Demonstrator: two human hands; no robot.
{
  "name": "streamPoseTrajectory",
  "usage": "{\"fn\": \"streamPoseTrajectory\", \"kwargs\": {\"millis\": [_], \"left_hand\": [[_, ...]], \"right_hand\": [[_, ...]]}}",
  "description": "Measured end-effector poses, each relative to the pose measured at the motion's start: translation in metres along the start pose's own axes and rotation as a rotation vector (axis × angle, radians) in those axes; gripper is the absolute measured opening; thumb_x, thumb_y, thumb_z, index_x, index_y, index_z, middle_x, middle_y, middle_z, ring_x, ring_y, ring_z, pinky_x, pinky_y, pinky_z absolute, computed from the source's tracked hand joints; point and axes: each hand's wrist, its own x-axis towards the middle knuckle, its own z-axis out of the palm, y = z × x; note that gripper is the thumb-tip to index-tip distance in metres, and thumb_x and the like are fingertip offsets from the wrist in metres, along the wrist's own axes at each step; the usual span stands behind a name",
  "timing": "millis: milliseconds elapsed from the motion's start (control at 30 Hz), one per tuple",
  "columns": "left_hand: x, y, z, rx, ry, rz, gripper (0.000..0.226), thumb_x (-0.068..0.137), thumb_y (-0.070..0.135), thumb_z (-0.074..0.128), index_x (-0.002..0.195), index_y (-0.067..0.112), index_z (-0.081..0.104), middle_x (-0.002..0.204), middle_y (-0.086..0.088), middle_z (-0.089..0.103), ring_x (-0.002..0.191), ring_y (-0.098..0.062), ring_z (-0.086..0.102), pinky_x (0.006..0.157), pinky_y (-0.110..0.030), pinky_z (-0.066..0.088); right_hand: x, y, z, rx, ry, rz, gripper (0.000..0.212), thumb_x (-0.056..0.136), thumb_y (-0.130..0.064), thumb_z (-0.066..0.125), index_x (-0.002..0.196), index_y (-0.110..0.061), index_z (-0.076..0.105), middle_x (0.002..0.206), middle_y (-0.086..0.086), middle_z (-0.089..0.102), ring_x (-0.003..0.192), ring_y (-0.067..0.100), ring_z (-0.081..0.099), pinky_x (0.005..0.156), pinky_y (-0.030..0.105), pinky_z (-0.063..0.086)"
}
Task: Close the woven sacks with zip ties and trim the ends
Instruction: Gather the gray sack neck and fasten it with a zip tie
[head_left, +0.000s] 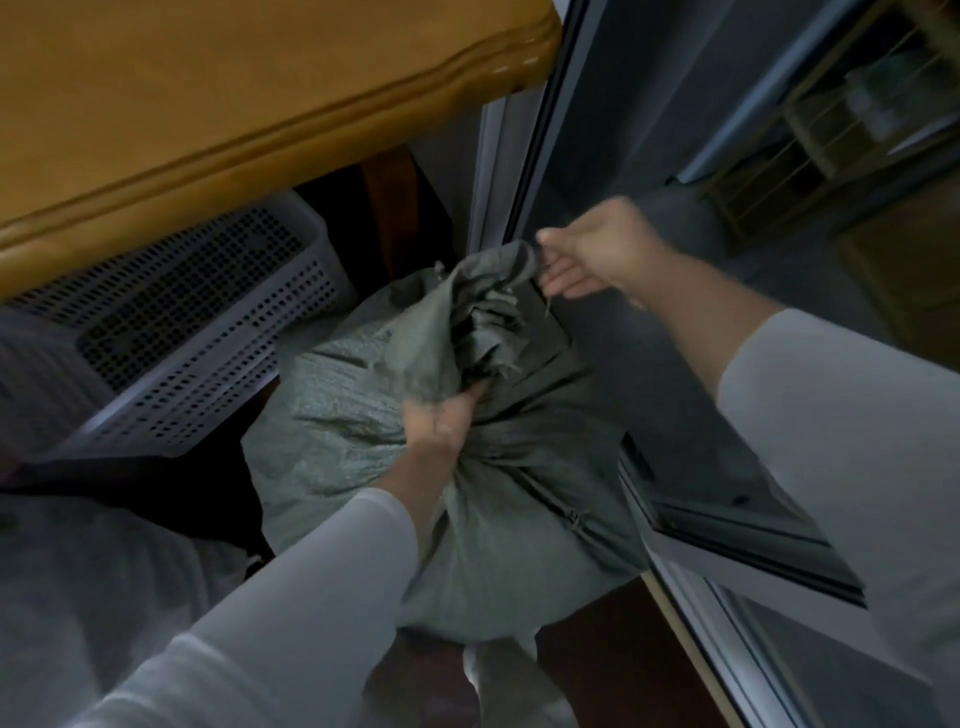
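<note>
**Both grips on the sack's neck**

The grey-green woven sack (332, 415) sits full on the floor, between the wooden desk (208, 104) and the sliding door frame (519, 156). Its top is bunched into a crumpled neck. The left grip (441, 421) is curled tight round that neck just above the bulging body, fingers buried in the folds. The right grip (597, 254) pinches the loose upper edge of the mouth between thumb and fingers. A white perforated basket (197, 332) rests under the desk, just beside the sack. Past the glass stands a blurred wooden rack (810, 150).
</note>
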Motion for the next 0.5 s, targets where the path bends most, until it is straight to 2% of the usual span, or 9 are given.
{"fn": "streamPoseTrajectory", "kwargs": {"millis": [33,67,100,167,233,333,367,433,500], "left_hand": [[0.009,-0.005,-0.002,-0.064,-0.046,0.069,0.067,0.080,0.022,0.072,0.133,-0.002,0.039,0.130,-0.006,0.051,0.124,-0.022,0.048,0.091,-0.016,0.039],[0.010,-0.003,-0.005,-0.113,-0.065,0.049,0.067,0.079,0.018,0.073,0.133,-0.002,0.040,0.128,-0.003,0.050,0.124,-0.021,0.048,0.098,-0.018,0.038],[0.018,-0.002,-0.007,-0.154,-0.087,0.041,0.069,0.075,0.018,0.076,0.131,-0.002,0.041,0.130,-0.005,0.051,0.124,-0.022,0.048,0.105,-0.024,0.037],[0.019,-0.005,-0.006,-0.181,-0.068,0.062,0.084,0.062,0.031,0.086,0.129,0.001,0.045,0.132,-0.009,0.053,0.123,-0.025,0.050,0.108,-0.039,0.039],[0.019,-0.005,-0.006,-0.181,-0.078,0.103,0.108,0.044,0.050,0.088,0.133,0.008,0.045,0.134,-0.003,0.052,0.125,-0.022,0.049,0.108,-0.038,0.038],[0.021,-0.008,-0.012,-0.297,-0.037,0.055,0.105,0.039,0.043,0.088,0.130,0.009,0.049,0.126,-0.001,0.057,0.116,-0.023,0.055,0.104,-0.041,0.043],[0.022,-0.008,-0.014,-0.371,-0.044,0.003,0.105,0.036,0.040,0.089,0.129,0.009,0.050,0.124,-0.004,0.060,0.112,-0.025,0.058,0.101,-0.044,0.046],[0.023,-0.011,-0.016,-0.443,-0.026,-0.051,0.098,0.040,0.036,0.089,0.126,0.008,0.052,0.120,-0.009,0.062,0.107,-0.027,0.061,0.097,-0.049,0.048],[0.024,-0.015,-0.014,-0.431,-0.020,-0.040,0.103,0.034,0.042,0.089,0.126,0.009,0.054,0.120,-0.007,0.063,0.107,-0.026,0.062,0.097,-0.048,0.048]], "right_hand": [[0.003,0.014,-0.003,0.074,0.052,-0.019,0.026,0.091,-0.017,0.059,0.103,0.006,0.061,0.076,0.012,0.068,0.055,0.010,0.064,0.057,0.022,0.055],[0.004,0.029,-0.005,0.148,0.116,-0.029,0.018,0.089,-0.011,0.061,0.096,0.005,0.062,0.062,0.004,0.067,0.047,0.005,0.062,0.051,0.018,0.053],[0.005,0.044,-0.003,0.243,0.177,-0.012,0.010,0.087,-0.008,0.063,0.086,0.001,0.062,0.050,-0.002,0.064,0.041,0.002,0.060,0.047,0.015,0.051],[0.010,0.072,0.007,0.411,0.290,0.051,0.013,0.087,-0.004,0.061,0.074,-0.007,0.059,0.039,-0.007,0.059,0.036,0.000,0.056,0.044,0.012,0.048],[0.014,0.095,0.024,0.475,0.386,0.115,0.014,0.088,0.005,0.054,0.085,-0.009,0.058,0.044,-0.004,0.059,0.033,0.000,0.053,0.039,0.011,0.045],[0.016,0.124,0.042,0.641,0.566,0.239,0.030,0.087,0.013,0.035,0.095,-0.013,0.049,0.066,0.009,0.051,0.044,0.013,0.051,0.033,0.015,0.041],[0.015,0.132,0.046,0.674,0.575,0.267,0.034,0.086,0.014,0.032,0.098,-0.014,0.046,0.069,0.009,0.049,0.048,0.016,0.048,0.033,0.016,0.042],[0.012,0.137,0.054,0.671,0.492,0.242,0.042,0.088,0.014,0.033,0.119,-0.014,0.040,0.069,0.006,0.049,0.053,0.016,0.048,0.038,0.018,0.048],[0.013,0.124,0.063,0.613,0.384,0.067,0.039,0.093,0.008,0.041,0.129,-0.004,0.040,0.070,0.005,0.052,0.052,0.011,0.054,0.046,0.019,0.051]]}}
